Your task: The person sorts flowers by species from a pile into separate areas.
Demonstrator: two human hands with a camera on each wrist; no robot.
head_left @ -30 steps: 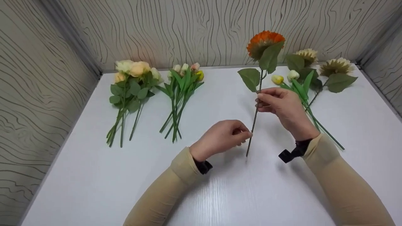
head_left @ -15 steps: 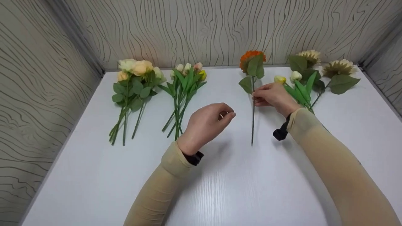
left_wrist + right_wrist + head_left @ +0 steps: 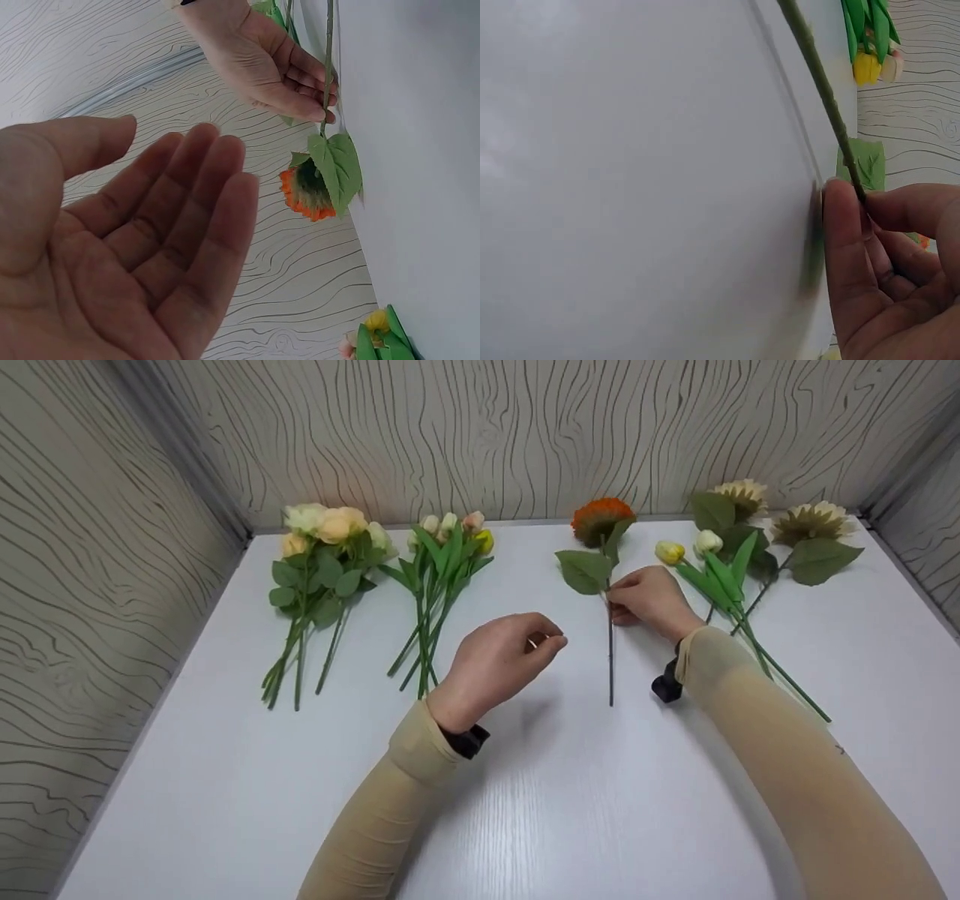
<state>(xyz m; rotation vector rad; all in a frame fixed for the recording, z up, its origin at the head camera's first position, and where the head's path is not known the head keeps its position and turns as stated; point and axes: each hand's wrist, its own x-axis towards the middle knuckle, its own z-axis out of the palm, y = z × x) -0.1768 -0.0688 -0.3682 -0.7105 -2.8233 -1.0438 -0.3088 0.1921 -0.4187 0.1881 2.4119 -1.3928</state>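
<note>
— The orange flower (image 3: pixel 600 516): where does it lie, and who has it?

— It lies on the white table (image 3: pixel 225 780), head toward the back edge and right of the middle, stem running straight toward the front edge. The right hand (image 3: pixel 651 598) pinches the stem just below the lower leaf (image 3: pixel 582 571); in the right wrist view the thumb (image 3: pixel 847 247) presses the stem against the curled fingers. The left hand (image 3: pixel 501 656) hovers just left of the stem, holding nothing, fingers relaxed and open in the left wrist view.

— How would it handle?

— Light, I judge. The stem looks thin and stiff, like wire in a green sleeve, so it should hold its line when lifted. The head is the heavier end and may tip the flower forward. Petals and leaves look like soft fabric, easy to crush or bend.

— So where to grip?

— On the bare stem, near the leaves, as now. The tulip bundle (image 3: pixel 439 577) and rose bundle (image 3: pixel 319 562) lie toward the back left corner; the pale flowers (image 3: pixel 750 536) toward the back right.
</note>
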